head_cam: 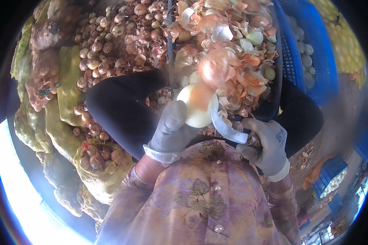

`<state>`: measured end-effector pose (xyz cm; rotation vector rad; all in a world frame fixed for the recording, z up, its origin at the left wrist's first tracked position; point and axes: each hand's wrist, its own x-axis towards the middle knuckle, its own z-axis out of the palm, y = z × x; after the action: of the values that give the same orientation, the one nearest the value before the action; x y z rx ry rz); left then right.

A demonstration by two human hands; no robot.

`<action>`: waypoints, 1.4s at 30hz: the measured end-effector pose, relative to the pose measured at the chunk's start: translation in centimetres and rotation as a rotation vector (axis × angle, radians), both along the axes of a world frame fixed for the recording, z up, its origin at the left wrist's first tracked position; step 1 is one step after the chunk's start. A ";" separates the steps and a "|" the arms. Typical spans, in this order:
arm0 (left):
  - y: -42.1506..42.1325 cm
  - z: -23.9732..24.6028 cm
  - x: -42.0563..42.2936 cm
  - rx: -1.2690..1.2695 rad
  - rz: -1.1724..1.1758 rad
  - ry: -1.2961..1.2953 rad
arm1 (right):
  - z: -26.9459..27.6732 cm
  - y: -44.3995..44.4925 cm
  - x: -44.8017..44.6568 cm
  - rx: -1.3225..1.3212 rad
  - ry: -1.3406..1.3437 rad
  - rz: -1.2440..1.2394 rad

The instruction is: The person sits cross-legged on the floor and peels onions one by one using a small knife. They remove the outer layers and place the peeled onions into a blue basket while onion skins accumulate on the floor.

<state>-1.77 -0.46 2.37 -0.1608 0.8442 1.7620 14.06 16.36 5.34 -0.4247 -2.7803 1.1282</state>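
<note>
My left hand point(174, 125), in a grey glove, holds a large onion point(193, 111) in front of my lap. Most of its visible surface is pale and bare, with an orange-brown patch near the top. A rounded, papery brown piece point(216, 69) shows just beyond it; whether it joins the onion I cannot tell. My right hand point(265, 144), also gloved, grips the handle of a knife with a curved blade point(227, 127). The blade's tip end lies against the onion's right side. Beyond both hands, a dark-rimmed container point(277, 55) holds loose skins and several onions.
Unpeeled onions point(101, 49) are heaped on the left, beside filled mesh sacks point(69, 88). An open net bag point(98, 180) of onions stands near my left elbow. Right of the container is a blue plastic crate point(322, 61) with peeled onions; another blue crate point(326, 174) stands farther right.
</note>
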 end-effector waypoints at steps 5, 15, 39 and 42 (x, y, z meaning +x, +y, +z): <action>0.2 0.1 0.1 0.026 -0.034 -0.020 | -0.5 -0.8 0.1 0.036 0.000 0.014; 0.5 -0.2 -0.5 -0.012 -0.088 0.114 | -1.1 -1.0 1.1 -0.405 -0.150 -0.079; -0.5 -0.4 -0.6 -0.289 -0.389 0.956 | -2.8 3.7 -1.4 -0.712 0.384 -0.748; 0.1 0.1 -1.1 -0.362 -0.396 1.195 | -2.5 4.8 -0.9 -0.200 0.076 -0.497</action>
<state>-2.85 -0.39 2.46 0.8542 1.8771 1.1995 13.12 21.16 2.84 -1.0013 -2.3060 1.2545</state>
